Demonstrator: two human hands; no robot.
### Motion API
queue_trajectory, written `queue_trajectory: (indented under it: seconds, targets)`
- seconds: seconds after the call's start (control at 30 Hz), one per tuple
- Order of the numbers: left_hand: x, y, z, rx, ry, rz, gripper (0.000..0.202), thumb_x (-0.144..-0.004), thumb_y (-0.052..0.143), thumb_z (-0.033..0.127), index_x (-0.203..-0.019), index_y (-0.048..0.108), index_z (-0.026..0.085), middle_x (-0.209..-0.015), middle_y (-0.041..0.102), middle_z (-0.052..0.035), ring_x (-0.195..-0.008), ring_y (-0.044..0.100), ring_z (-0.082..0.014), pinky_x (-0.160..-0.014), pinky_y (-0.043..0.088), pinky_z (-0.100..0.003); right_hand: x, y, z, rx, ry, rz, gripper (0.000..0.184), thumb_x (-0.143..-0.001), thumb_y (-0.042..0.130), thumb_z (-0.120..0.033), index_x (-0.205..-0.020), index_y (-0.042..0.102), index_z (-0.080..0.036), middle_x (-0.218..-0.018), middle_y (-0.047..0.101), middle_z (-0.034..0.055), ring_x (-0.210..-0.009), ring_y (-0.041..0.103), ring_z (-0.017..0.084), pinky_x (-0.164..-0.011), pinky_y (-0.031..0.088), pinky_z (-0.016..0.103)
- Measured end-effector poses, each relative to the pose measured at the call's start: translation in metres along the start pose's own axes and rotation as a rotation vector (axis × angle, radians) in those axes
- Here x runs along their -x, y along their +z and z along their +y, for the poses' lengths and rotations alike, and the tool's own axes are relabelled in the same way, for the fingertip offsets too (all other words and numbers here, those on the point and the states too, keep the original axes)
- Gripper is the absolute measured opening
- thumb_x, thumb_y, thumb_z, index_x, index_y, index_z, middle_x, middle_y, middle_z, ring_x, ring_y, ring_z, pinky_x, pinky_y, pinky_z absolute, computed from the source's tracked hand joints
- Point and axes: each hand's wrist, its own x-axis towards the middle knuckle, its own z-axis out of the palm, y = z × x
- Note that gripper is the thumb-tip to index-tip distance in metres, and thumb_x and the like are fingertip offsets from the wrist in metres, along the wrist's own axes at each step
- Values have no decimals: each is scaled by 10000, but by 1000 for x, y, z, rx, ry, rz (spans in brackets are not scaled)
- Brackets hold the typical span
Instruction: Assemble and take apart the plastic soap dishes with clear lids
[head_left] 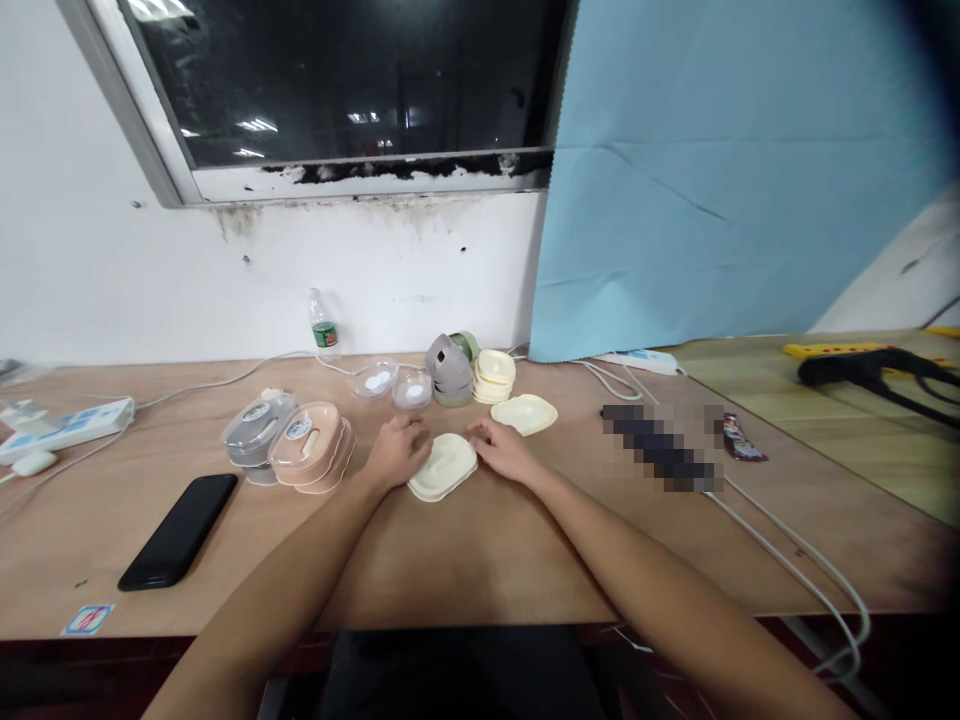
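Note:
A cream-coloured shallow dish [444,466] with rounded corners lies on the table in front of me; a second rim shows under its near edge. My left hand [399,452] is at its left side, fingers bent and closed along the edge. On the opposite side, my right hand [504,450] has its thumb and fingers bent at the upper right edge. Another cream dish [525,413] rests just beyond the right hand. Behind it rises a stack of small cream cups [494,377]. Grey cups [449,370] stand beside that stack, and clear plastic bowls [412,389] sit behind my left hand.
Lidded grey [259,430] and pink [309,445] containers stand left, near a black phone [180,530]. A bottle [323,325] stands by the wall. Power strips [71,428] and white cables [787,550] lie at the sides. A blurred dark object [660,447] lies right.

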Motion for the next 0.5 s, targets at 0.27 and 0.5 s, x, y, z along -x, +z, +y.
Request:
queue_trajectory:
  seconds: [0.27, 0.5]
  targets:
    - [-14, 4, -20, 54, -115, 92, 589, -866, 543, 394, -1401, 379, 208, -1480, 354, -115, -1144, 551, -243, -943, 473, -381, 7, -6, -14, 39, -198, -174, 317, -848, 438, -134, -1087, 638, -188, -992, 695, 48, -800, 608, 153, -717, 431, 255]
    - [-11, 8, -27, 13, -238, 91, 498, -833, 585, 344, -1295, 497, 181, -1178, 561, -109, -882, 625, -201, -816, 511, -352, 6, -6, -9, 37, -188, -210, 327, -860, 421, -144, -1075, 663, -187, -992, 700, 52, -838, 622, 170, -779, 456, 292]
